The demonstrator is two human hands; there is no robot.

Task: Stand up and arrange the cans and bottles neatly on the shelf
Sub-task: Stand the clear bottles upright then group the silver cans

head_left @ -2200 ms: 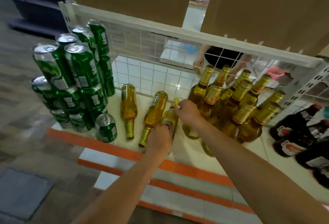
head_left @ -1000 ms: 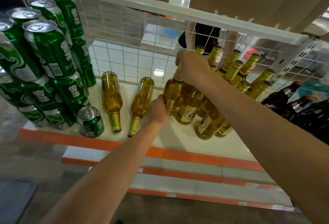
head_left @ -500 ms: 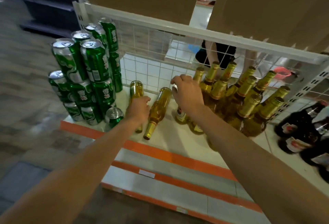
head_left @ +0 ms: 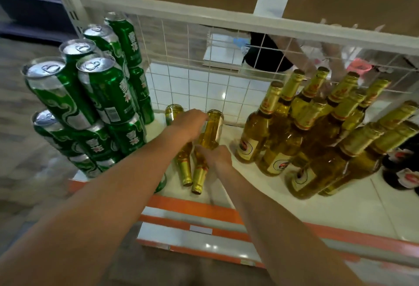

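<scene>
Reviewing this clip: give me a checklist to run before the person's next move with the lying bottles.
1. The right hand grips the right-hand lying yellow glass bottle at its shoulder: ok.
2. The left hand has a firm hold on that bottle's body: cannot tell; it lies over it.
3. Bare white shelf beside the standing yellow gold-capped bottles for setting it upright: ok.
4. The second lying yellow bottle stands upright: not ok.
5. The stacked green cans stand upright: ok.
</scene>
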